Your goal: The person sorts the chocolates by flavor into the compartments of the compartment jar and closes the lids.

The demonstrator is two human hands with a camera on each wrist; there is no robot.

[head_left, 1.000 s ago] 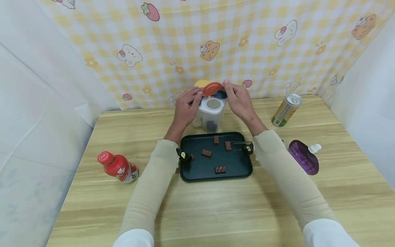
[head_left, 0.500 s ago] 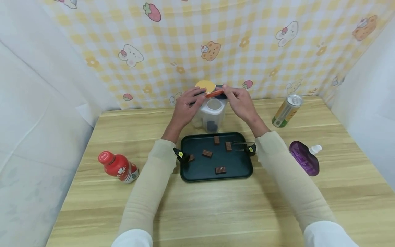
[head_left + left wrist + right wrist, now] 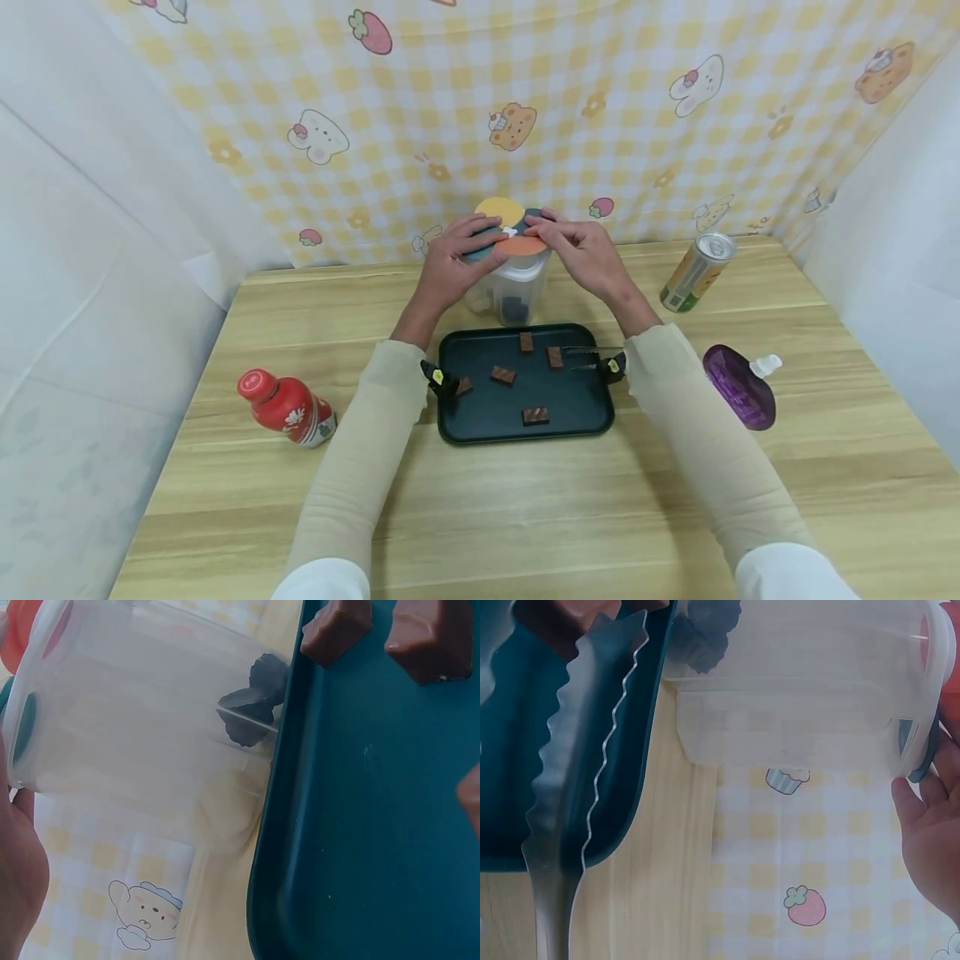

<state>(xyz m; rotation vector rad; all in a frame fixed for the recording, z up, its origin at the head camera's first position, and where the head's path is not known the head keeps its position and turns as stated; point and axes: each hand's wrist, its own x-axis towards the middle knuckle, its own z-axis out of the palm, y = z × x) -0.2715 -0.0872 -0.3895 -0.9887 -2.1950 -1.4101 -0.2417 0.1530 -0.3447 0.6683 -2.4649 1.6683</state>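
Grip unclenched, our left hand [image 3: 450,258] and right hand [image 3: 588,254] touch the yellow, orange and teal lid [image 3: 517,247] atop a clear plastic container [image 3: 517,287], standing on the pale wooden desk [image 3: 562,508] just behind the dark green rectangular tray [image 3: 487,417].

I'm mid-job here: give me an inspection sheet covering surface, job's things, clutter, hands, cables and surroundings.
Surface: wooden table, bearing a dark tray with five chocolate pieces; metal tongs reach over its right side.
Job's things: clear container behind the tray, dark pieces inside; its orange flap is down, latching can't be told.
Clutter: red bottle at left; can and purple pouch at right.
Hands: left hand and right hand both on the lid.
Cables: nothing seen.
Surroundings: yellow-checked cloth behind, white sheeting on both sides.
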